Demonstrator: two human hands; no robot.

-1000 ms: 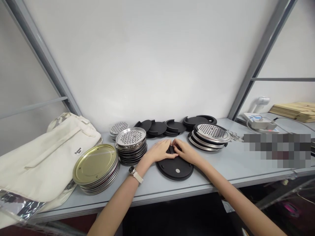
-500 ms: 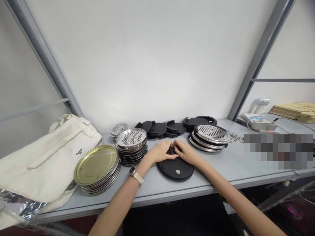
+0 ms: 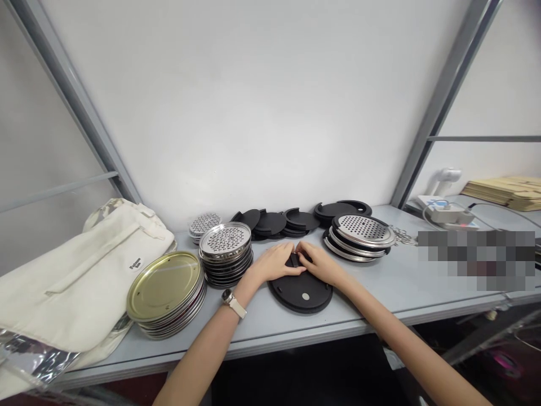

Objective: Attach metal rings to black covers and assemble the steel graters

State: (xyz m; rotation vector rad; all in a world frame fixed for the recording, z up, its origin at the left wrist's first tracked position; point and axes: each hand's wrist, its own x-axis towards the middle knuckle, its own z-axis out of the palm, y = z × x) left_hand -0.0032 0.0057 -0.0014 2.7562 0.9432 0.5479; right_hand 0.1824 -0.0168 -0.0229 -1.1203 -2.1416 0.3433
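Note:
A black round disc (image 3: 301,292) with a small silver dot at its middle lies flat on the grey table (image 3: 406,282). My left hand (image 3: 274,261) and my right hand (image 3: 320,262) both rest on its far edge, fingertips meeting and pinched together over a small black part there. What the fingers press is mostly hidden by them. A watch with a pale strap (image 3: 233,301) is on my left wrist.
Left of my hands stand a stack of perforated steel discs (image 3: 225,251) and a stack of gold-coloured lids (image 3: 165,287). A white fabric bag (image 3: 80,270) lies far left. Black discs (image 3: 274,221) line the wall; another perforated stack (image 3: 360,235) sits to the right. A white device (image 3: 443,211) stands far right.

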